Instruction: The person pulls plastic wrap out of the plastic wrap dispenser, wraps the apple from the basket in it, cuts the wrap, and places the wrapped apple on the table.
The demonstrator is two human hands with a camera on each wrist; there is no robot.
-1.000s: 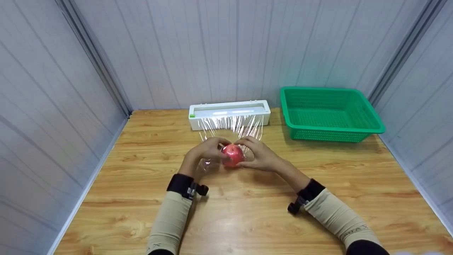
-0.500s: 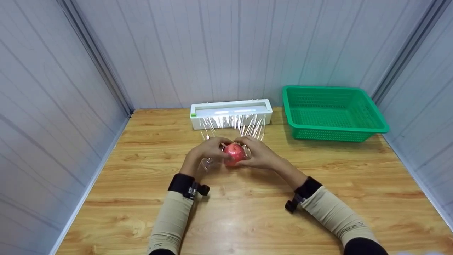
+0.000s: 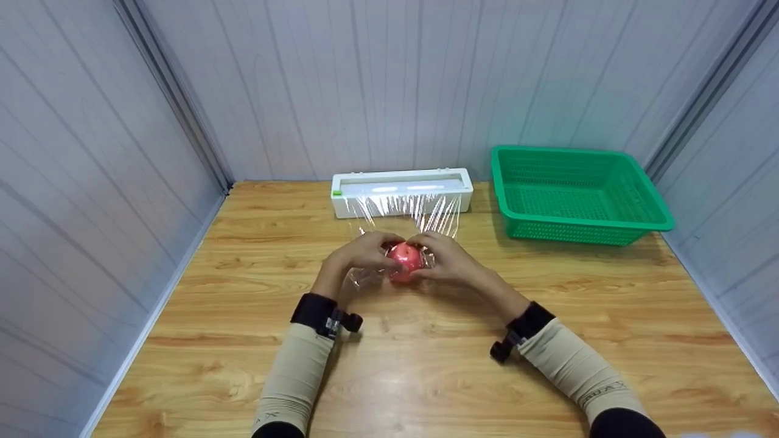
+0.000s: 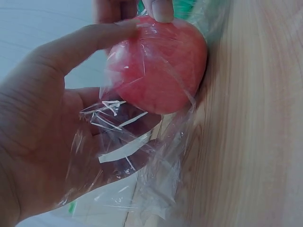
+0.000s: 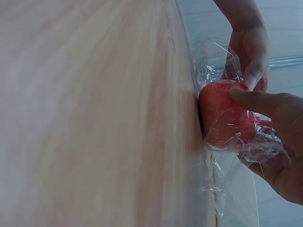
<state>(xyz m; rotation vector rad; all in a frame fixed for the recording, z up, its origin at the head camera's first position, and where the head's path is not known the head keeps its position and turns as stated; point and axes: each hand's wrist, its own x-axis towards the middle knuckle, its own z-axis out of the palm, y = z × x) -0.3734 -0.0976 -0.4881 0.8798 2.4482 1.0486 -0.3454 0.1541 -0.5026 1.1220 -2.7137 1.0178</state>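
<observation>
A red apple (image 3: 404, 260) sits low at the table's middle, with clear cling film (image 4: 142, 156) wrapped over its sides. My left hand (image 3: 366, 250) grips it from the left, thumb on the near side and fingers curled behind. From the right, my right hand (image 3: 447, 258) holds the apple and bunched film, its thumb pressed to the skin in the right wrist view. Film stretches back in shiny creases to the white cling film dispenser (image 3: 401, 205). In the left wrist view a loose fold of film hangs across the left palm. The far fingers are partly hidden by the apple.
A green plastic basket (image 3: 578, 224) stands at the back right, beside the dispenser. Pale panel walls (image 3: 377, 85) close off the back and both sides of the wooden table (image 3: 414, 377).
Both hands stay around the apple; the right hand's fingers draw in slightly closer with the film. The whole scene shifts a little in view as the head camera moves.
</observation>
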